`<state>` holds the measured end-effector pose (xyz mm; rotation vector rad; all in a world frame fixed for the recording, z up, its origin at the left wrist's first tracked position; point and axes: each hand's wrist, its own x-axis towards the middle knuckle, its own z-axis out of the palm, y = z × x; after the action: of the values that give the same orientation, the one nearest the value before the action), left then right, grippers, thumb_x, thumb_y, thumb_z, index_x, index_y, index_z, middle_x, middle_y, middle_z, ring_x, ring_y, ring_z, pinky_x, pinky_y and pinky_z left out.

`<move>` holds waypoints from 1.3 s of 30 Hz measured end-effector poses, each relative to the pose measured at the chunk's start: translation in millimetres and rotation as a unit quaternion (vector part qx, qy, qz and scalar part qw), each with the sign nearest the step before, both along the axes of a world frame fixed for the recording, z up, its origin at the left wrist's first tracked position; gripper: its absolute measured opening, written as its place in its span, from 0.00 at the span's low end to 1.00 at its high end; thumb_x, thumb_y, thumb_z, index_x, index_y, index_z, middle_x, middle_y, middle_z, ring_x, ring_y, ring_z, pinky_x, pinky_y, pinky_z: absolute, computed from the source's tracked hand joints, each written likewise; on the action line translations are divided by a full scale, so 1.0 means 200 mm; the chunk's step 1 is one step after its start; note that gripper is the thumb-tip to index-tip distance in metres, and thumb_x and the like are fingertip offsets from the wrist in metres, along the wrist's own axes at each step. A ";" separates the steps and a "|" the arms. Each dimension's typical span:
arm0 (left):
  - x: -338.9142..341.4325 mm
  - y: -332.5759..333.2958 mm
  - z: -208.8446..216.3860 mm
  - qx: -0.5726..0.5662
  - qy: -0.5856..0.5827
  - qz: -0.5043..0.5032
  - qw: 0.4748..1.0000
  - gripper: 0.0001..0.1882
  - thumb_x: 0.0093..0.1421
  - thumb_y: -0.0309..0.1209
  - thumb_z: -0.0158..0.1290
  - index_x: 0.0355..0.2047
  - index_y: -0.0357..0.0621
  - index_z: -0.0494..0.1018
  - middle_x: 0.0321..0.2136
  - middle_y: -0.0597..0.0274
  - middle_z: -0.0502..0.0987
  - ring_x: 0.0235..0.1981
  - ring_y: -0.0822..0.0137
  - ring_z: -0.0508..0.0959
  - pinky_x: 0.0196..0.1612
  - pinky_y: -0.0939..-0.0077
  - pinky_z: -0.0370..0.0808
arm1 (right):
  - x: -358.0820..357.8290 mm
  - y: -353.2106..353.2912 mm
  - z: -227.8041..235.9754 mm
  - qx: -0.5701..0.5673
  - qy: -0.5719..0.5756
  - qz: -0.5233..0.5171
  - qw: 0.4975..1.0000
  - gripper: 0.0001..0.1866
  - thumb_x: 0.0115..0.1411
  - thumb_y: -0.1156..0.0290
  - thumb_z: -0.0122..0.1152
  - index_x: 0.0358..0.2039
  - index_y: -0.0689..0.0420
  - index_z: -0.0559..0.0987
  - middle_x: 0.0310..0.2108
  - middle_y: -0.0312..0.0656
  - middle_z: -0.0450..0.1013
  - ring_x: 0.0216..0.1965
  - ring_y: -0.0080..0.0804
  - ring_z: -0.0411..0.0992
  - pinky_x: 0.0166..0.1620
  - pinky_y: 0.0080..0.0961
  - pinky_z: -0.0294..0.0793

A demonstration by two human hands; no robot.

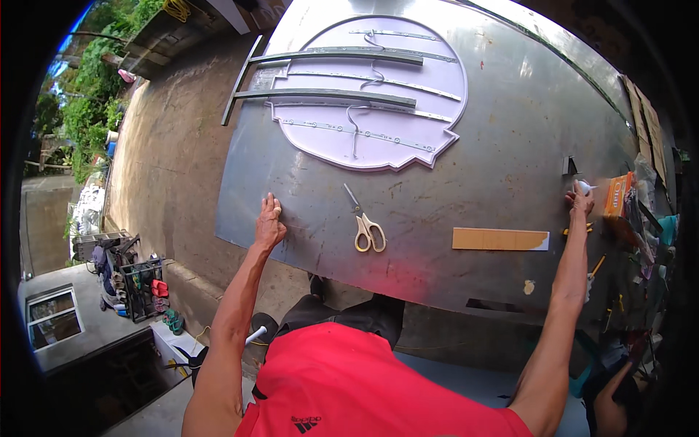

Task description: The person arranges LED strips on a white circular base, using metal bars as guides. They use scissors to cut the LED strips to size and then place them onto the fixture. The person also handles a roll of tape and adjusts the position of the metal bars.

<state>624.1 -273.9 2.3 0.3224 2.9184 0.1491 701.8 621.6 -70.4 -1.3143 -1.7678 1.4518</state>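
Small white item sits at the right hand, far right of the bench; left hand well apart

Key relation: the small white item [585, 187] is at the fingers of the right hand [577, 199], out at the right side of the bench [524, 138]. Right hand clearly the nearer one; the left hand [270, 224] is across on the left part of the bench, well apart. Item's long axis looks roughly crosswise, a tapered end pointing right, away from the left hand. Blur there, exact kind can't be told.

Right hand: fingers narrow, seemingly closed around the item; arm stretched out. Left hand: fingers extended and close together, nothing seen in it, near the bench's left edge; can't tell if it presses on the surface.

Around the item: dark metal bracket [571, 166] just beyond it, orange box [619, 197] to its right. Between the hands: scissors [376, 234], nearer the left hand, handles toward the person, blades pointing away; cardboard strip [488, 239] lies crosswise, nearer the right hand. Rounded white panel [429, 76] lies farther off, dark metal frame [328, 95] over its left part.
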 end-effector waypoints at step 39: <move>0.05 -1.80 -0.09 0.427 -0.134 0.251 0.858 0.16 0.58 0.34 0.62 0.43 0.39 0.82 0.17 0.71 0.70 0.20 0.79 0.65 0.25 0.79 0.65 | -0.38 -4.03 0.10 0.340 -0.098 0.158 0.922 0.25 0.58 0.55 0.68 0.45 0.59 0.70 0.40 0.48 0.69 0.40 0.50 0.73 0.41 0.42 0.72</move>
<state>633.5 -634.5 -16.6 -0.3377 2.4013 1.4427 626.3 -183.5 -50.5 -0.8453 -2.4012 0.7173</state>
